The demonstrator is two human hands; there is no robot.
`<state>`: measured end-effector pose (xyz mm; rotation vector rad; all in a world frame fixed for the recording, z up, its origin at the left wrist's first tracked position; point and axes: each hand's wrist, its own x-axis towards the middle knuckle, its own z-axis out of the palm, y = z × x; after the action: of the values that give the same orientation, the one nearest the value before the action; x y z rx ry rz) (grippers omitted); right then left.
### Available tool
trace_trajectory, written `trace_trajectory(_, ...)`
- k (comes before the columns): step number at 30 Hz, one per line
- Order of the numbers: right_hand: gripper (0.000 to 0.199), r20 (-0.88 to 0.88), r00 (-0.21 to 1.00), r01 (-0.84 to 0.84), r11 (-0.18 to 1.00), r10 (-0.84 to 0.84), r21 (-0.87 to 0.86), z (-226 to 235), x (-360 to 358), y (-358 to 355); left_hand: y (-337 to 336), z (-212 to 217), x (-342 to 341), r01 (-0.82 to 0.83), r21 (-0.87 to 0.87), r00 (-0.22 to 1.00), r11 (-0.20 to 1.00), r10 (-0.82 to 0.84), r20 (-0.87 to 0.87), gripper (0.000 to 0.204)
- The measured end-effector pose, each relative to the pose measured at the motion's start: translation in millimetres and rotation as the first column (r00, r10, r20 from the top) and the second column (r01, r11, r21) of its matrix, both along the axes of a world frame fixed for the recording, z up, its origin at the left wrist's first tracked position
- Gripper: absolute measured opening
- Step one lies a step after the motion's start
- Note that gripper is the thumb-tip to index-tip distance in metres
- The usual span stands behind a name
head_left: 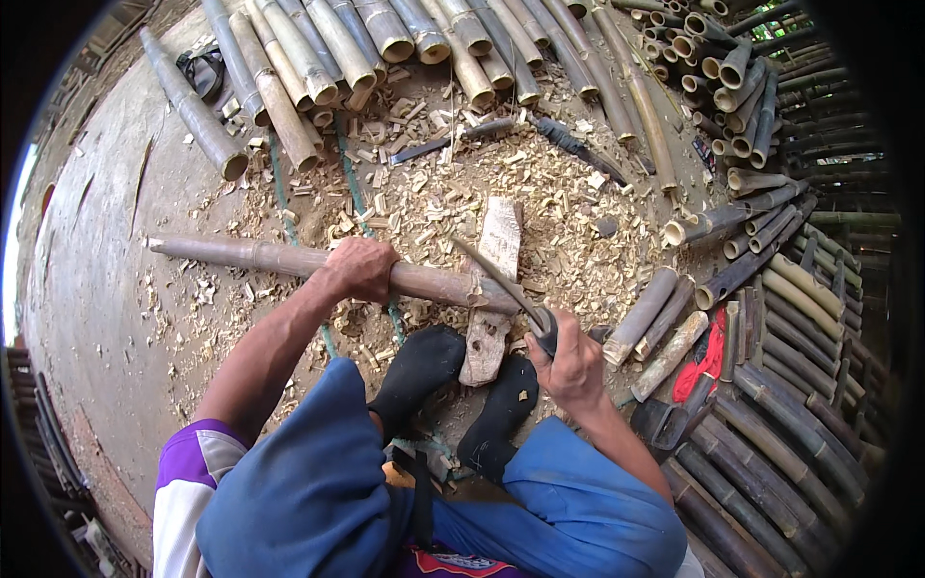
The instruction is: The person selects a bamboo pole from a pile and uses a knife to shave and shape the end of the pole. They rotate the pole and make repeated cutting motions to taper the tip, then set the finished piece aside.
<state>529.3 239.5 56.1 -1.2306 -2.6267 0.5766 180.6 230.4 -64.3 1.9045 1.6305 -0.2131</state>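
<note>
My left hand (361, 269) is wrapped round a brownish bamboo pole (241, 254), which lies crosswise with its left end reaching far out. The pole's right end rests across a pale, chopped wooden block (489, 339) on the ground. My right hand (572, 366) grips the dark handle of a curved-bladed knife (494, 274). Its blade slants up and to the left, over the pole near that right end; whether it touches the bamboo I cannot tell. My feet in black socks (421, 374) stand on either side of the block's near end.
Bamboo chips (568, 226) cover the ground around the block. Two more blades, one a dark-handled knife (578, 149), lie beyond it. Cut bamboo poles (332, 58) are lined up at the far side. Stacked bamboo pieces (771, 424) and a red cloth (701, 361) lie at right.
</note>
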Motion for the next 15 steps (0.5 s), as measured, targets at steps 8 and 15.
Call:
trace_trajectory(8,0.029,0.072,0.996,0.054,0.993,-0.047,-0.103,-9,3,7,4,9,4,-0.002,-0.047,1.000,0.999,0.001,-0.010,0.035)
trace_trajectory(15,0.032,0.357,0.933,0.100,0.988,-0.053,-0.115,-75,61,24,-2,8,11,0.020,-0.029,1.000,0.999,-0.020,-0.012,0.034)
